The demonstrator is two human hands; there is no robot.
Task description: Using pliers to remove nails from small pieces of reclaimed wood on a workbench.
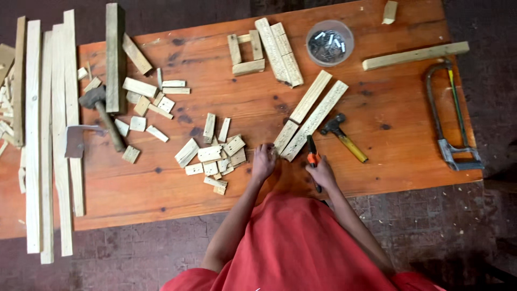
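Orange-handled pliers point(313, 153) sit in the right hand point(323, 173), whose fingers are closed around the handles; the dark nose points away from the person toward the pair of long wooden slats point(314, 115). The left hand point(263, 161) lies knuckles-up on the wooden table point(161, 188), fingers curled at the near end of those slats; whether it pinches anything I cannot tell.

Taking the slats as the landmark: they lie diagonally side by side, their near ends just between the two hands. Just right of them rests a small hammer point(343, 138) with a yellow handle. To their left, close to the left hand, is a heap of short wood offcuts point(215, 156). Beyond their far end stand a square frame of small blocks point(246, 54) and a round clear bowl of nails point(329, 43). Well to the right of the slats lie a hacksaw point(449, 116) and a single long batten point(414, 55). Far to the left lie a mallet point(101, 113) and a row of long planks point(48, 134).
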